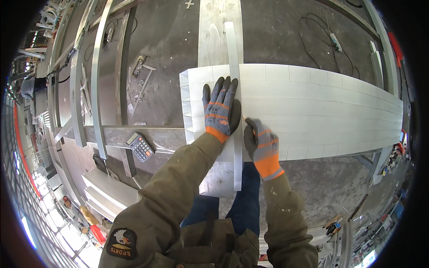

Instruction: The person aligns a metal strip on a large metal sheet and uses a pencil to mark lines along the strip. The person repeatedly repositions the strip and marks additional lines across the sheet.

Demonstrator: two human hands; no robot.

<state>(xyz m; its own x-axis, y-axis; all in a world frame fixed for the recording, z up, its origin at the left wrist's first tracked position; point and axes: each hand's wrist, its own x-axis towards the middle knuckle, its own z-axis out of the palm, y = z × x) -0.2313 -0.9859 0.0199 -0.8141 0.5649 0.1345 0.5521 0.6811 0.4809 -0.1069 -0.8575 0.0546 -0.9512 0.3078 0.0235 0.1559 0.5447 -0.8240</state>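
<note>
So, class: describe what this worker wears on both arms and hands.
Both the left hand and right hand wear grey knit gloves with orange stripes, orange cuffs and dark coated palms and fingertips. Both arms are in olive-green jacket sleeves, the right one speckled with pale spots.

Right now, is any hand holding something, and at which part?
The left hand presses flat on a metal strip across the white profiles. The right hand seems to pinch something small at the strip's edge; unclear.
</note>
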